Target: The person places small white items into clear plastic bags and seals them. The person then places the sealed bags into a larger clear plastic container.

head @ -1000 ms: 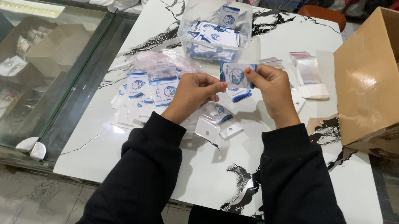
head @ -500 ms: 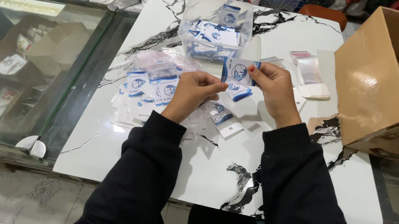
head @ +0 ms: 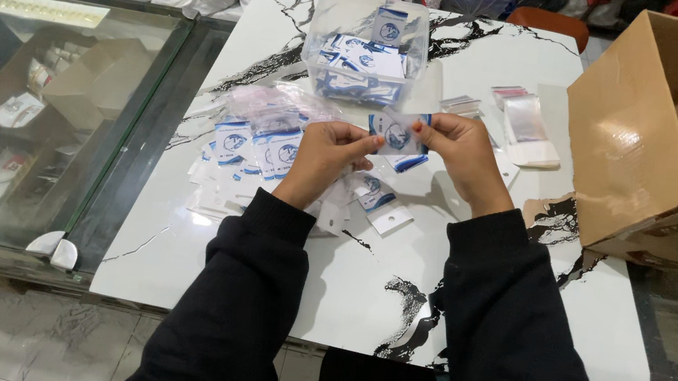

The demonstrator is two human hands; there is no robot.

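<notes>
Both hands hold one small white and blue card (head: pixel 397 132) above the marble table (head: pixel 359 299), just in front of the clear plastic tub (head: pixel 365 54) filled with more such cards. The left hand (head: pixel 324 155) pinches the card's left edge with narrow fingers; the right hand (head: pixel 461 150) grips its right edge the same way. Left of the tub, bagged cards (head: pixel 249 151) lie spread on the table. Right of the tub lie small clear bags (head: pixel 527 120), and beyond them stands an open cardboard box (head: pixel 674 132).
</notes>
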